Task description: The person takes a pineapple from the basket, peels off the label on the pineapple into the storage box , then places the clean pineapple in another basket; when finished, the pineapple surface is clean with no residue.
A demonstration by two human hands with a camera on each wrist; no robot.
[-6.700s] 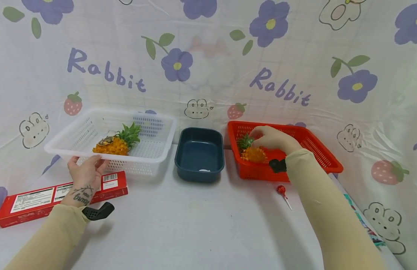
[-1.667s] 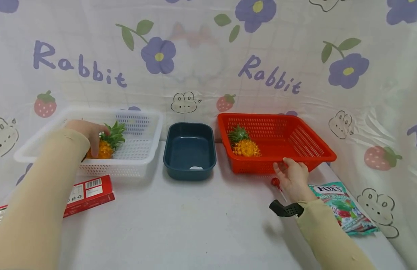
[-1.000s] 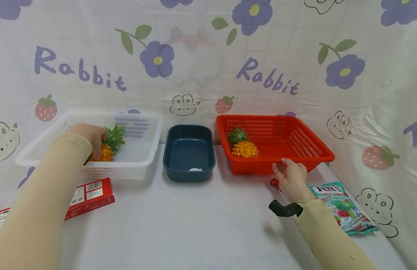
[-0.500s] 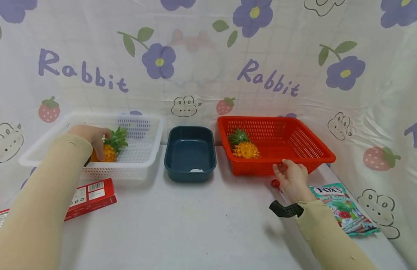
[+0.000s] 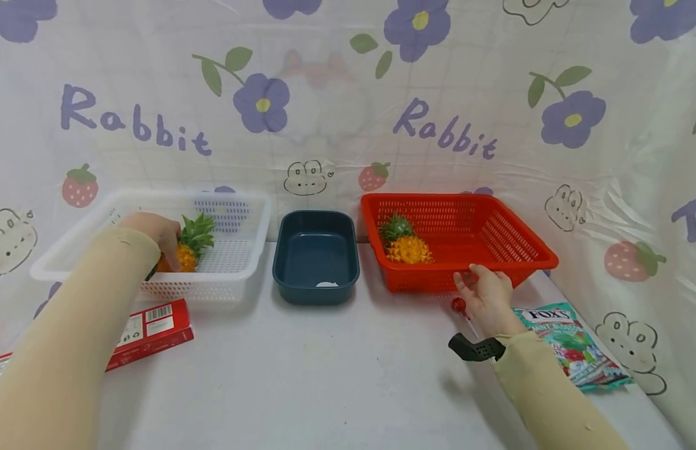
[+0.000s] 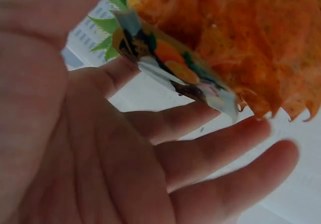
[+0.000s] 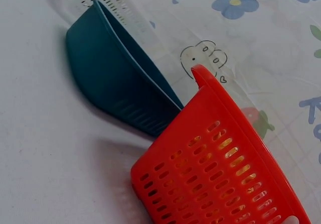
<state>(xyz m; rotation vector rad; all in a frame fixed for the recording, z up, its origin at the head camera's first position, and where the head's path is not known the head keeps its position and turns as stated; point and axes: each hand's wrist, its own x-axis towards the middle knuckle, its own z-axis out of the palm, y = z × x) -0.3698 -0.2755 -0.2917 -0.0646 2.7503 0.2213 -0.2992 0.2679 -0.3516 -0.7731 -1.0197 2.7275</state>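
In the head view my left hand (image 5: 156, 234) is inside the white basket (image 5: 249, 273), bent over an orange pineapple (image 5: 186, 256) with green leaves. The left wrist view shows spread fingers (image 6: 215, 156) around one side of the pineapple (image 6: 261, 43), whose printed tag (image 6: 175, 66) lies against them; the thumb's tip is out of sight. My right hand (image 5: 487, 297) holds the front rim of the red basket (image 5: 438, 277) with thumb and fingers. Another pineapple (image 5: 408, 249) lies at that basket's left end.
Between the baskets stands a dark blue tub (image 5: 316, 295). A red box (image 5: 151, 334) lies before the white basket, partly behind my left sleeve. Near my right hand are a red lollipop (image 5: 459, 305) and a green candy bag (image 5: 569, 344). A printed curtain (image 5: 325, 94) hangs behind.
Earlier my left hand held the white basket's rim while my right hand was at the pineapple in the red one; these roles have swapped. Lately the left pineapple has shifted slightly right.
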